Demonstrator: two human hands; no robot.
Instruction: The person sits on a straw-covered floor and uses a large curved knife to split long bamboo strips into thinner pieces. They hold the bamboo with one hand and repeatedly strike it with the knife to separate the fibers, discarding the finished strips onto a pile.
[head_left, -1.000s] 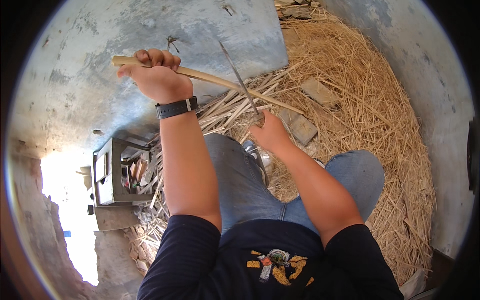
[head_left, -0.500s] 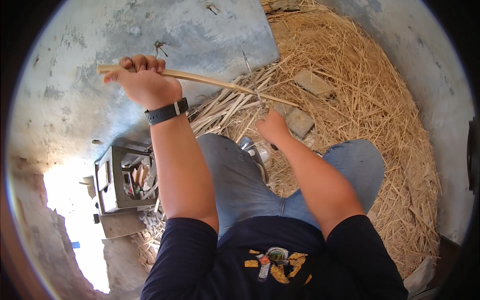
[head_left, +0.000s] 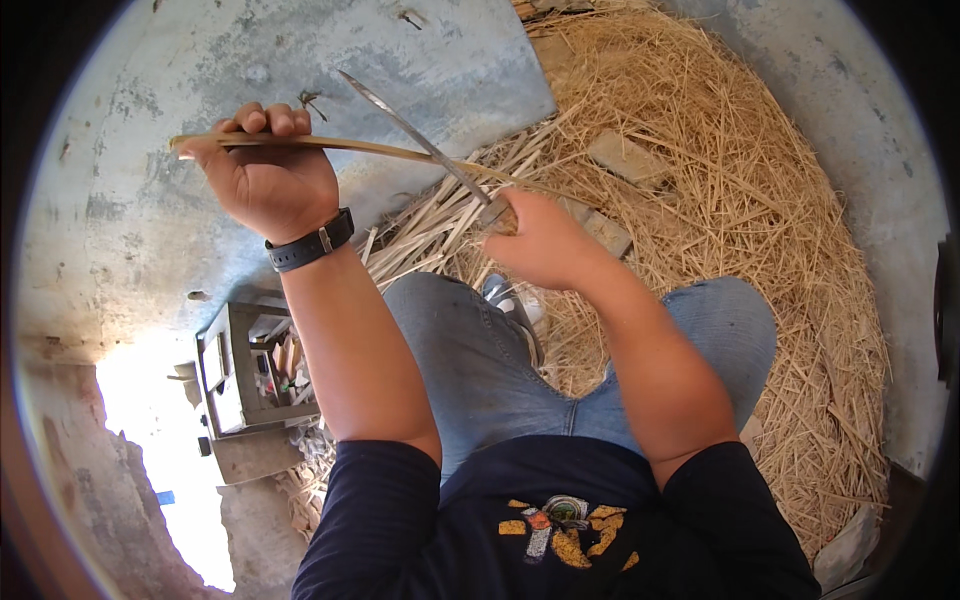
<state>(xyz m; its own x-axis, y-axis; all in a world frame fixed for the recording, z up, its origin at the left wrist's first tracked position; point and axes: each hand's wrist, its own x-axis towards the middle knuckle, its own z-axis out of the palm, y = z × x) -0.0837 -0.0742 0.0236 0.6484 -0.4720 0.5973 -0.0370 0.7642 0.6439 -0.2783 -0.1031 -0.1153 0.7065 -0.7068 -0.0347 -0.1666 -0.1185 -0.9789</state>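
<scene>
My left hand (head_left: 268, 180), with a black watch strap at its wrist, grips one end of a long bamboo strip (head_left: 370, 148). The strip slopes away to the right, and its far end passes behind my right hand (head_left: 545, 240). That hand is closed round the handle of a long knife (head_left: 410, 130), whose narrow blade points up and to the left. Blade and strip cross just left of my right hand; whether they touch I cannot tell.
Straw-like shavings (head_left: 770, 220) cover the floor to the right, with bricks (head_left: 630, 160) among them. Split strips (head_left: 440, 235) lie in a pile past my knees. A wooden stool (head_left: 250, 365) holding scraps stands at the left, by a pale wall (head_left: 180, 80).
The knife blade has swung toward the left and now shows more of its length. My left hand has shifted slightly left and down with the strip, which has turned in its grip.
</scene>
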